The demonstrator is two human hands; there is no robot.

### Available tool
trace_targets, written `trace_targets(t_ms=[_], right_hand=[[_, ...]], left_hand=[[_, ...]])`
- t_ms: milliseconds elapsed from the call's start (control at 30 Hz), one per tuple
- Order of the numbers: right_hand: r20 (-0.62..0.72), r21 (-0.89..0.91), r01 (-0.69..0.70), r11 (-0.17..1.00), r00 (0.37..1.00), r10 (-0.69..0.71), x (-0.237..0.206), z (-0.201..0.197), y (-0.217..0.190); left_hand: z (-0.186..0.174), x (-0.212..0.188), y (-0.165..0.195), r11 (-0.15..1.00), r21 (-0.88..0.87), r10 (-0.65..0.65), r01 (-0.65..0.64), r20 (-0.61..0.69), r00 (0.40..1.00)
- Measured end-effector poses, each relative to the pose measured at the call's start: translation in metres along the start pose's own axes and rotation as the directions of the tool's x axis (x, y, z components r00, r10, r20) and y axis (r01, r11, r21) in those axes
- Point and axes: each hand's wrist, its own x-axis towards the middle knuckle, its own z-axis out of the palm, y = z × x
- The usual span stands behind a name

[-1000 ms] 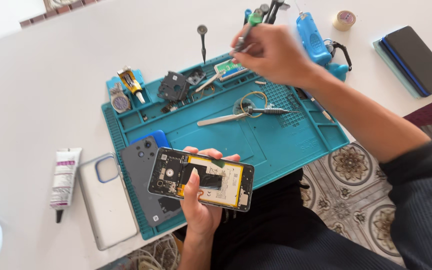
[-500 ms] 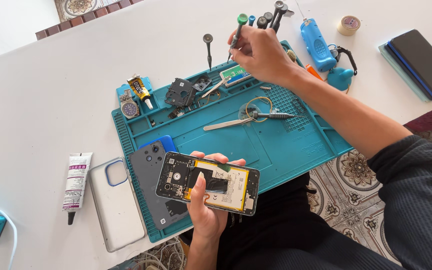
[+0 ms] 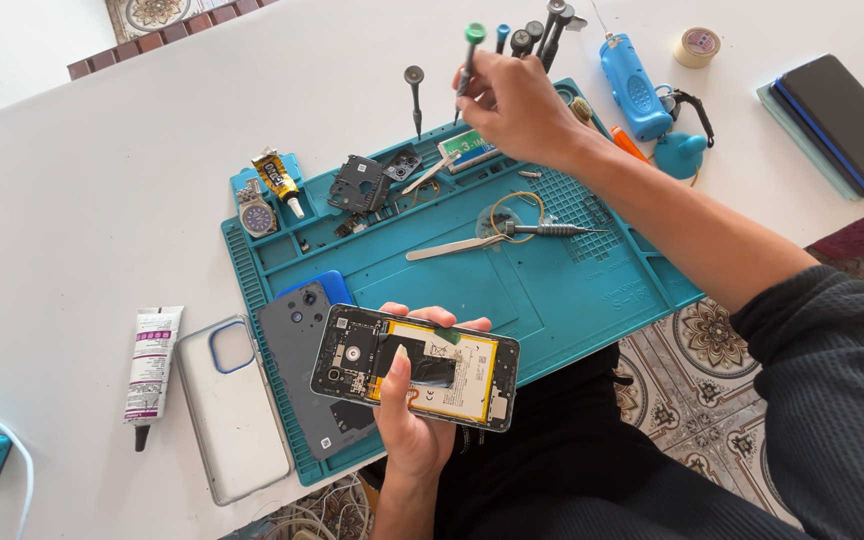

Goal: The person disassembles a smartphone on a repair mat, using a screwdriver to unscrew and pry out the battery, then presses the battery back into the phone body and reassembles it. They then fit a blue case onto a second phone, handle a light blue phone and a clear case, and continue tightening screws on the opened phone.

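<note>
Lifting green-capped screwdriver (image 3: 469, 52) higher in right hand (image 3: 522, 110), opened phone (image 3: 414, 367) steady.

Left hand (image 3: 417, 420) holds opened phone (image 3: 414, 367); right hand (image 3: 517, 105) grips green-capped screwdriver (image 3: 469, 55).

The opened black smartphone with a yellow battery (image 3: 415, 367) lay flat across curled fingers; the green-capped screwdriver (image 3: 469, 52) stood upright between pinching fingertips.
</note>
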Motion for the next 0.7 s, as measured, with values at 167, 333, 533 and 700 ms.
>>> trace_targets(t_ms=[167, 333, 533, 700], right_hand=[[0.031, -0.075, -0.004, 0.997, 0.999, 0.007, 0.003, 0.003, 0.001], [0.049, -0.122, 0.005, 0.993, 0.999, 0.001, -0.010, -0.012, -0.008], [0.223, -0.294, -0.121, 0.948, 0.956, 0.191, -0.069, -0.055, -0.040], [0.370, -0.371, -0.065, 0.926, 0.905, 0.211, -0.114, -0.060, -0.059]], left_hand=[[-0.001, 0.000, -0.001, 1.000, -0.018, -0.006, 0.006, 0.001, 1.000], [0.002, 0.001, 0.000, 1.000, -0.024, -0.013, 0.013, 0.004, 1.000], [0.000, -0.001, -0.001, 0.999, -0.041, 0.007, -0.006, 0.019, 1.000], [-0.002, 0.000, -0.002, 1.000, -0.019, 0.012, -0.011, 0.013, 1.000]])
